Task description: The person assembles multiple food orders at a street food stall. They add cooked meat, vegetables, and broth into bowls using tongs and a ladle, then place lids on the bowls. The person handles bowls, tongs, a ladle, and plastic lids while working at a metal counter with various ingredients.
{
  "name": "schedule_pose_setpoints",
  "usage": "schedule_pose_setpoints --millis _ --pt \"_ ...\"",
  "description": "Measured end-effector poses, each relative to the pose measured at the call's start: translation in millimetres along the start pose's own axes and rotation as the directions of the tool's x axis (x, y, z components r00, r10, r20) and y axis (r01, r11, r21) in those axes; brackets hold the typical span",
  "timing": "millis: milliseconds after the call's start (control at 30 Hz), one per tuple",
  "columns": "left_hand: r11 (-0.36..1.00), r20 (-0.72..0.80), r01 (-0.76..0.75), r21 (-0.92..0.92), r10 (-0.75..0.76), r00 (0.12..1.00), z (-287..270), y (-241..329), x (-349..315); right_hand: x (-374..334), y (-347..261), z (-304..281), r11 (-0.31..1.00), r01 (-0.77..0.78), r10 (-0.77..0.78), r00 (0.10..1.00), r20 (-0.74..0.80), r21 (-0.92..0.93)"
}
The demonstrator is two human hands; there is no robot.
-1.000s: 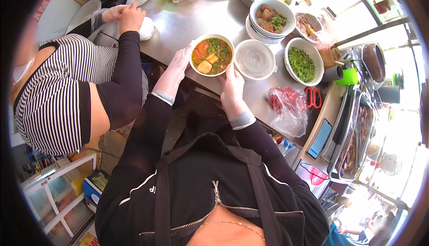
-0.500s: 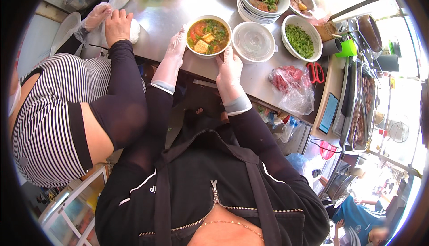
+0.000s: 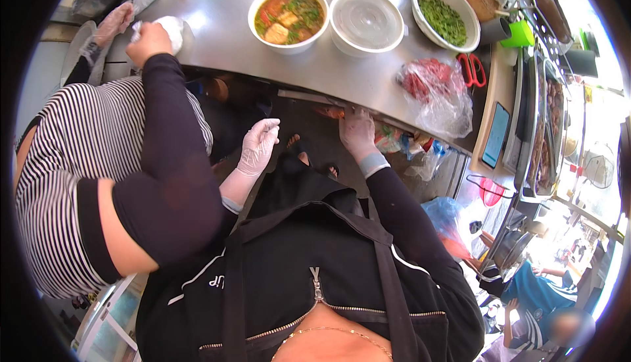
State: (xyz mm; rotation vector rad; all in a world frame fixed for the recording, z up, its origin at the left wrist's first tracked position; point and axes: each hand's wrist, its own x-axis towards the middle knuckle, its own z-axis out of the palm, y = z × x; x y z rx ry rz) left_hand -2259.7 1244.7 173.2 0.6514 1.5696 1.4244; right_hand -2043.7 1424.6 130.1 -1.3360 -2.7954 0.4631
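A white bowl of soup point(image 3: 288, 44) with tomato, fried tofu and chopped greens sits on the steel table, out of both my hands. Right beside it stands a round white container with a clear lid point(image 3: 368, 21). My left hand point(image 3: 257, 145), in a clear glove, hangs in front of the table with its fingers curled together and nothing visible in them. My right hand point(image 3: 358, 133), gloved too, reaches to the underside of the table's front edge. Its fingertips are hidden there, so what they touch does not show.
A white basket of chopped greens point(image 3: 420, 8), a plastic bag of red meat point(image 3: 437, 96) and red-handled scissors point(image 3: 471, 70) lie to the right. A phone point(image 3: 495, 135) rests on the side ledge. Close on my left, a co-worker's hand point(image 3: 150, 45) holds a white cloth-like bundle point(image 3: 172, 33).
Both my hands have let go of the soup bowl and drawn back from the tabletop, the right one to below the table edge. My view has shifted, so the table sits higher.
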Motion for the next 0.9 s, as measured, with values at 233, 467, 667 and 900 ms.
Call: schedule_pose_setpoints --millis 233,467,667,900 --pt "0.977 0.069 -0.032 0.210 0.018 0.997 38 -22 -30 3 -15 6 0.975 0.037 -0.019 0.996 0.086 -0.221" --pt "0.794 0.088 -0.275 0.543 0.271 0.958 58 26 -38 -83 -36 15 0.981 0.128 -0.105 0.983 0.152 -0.149" --pt "0.505 0.271 -0.405 0.762 0.320 0.908 59 34 -30 -162 -41 18 0.956 0.273 -0.292 0.914 0.282 0.104" --pt "0.165 0.457 -0.429 0.888 -0.421 0.783 79 19 -26 -189 -21 -31 0.712 -0.055 -0.572 0.532 0.624 0.700"
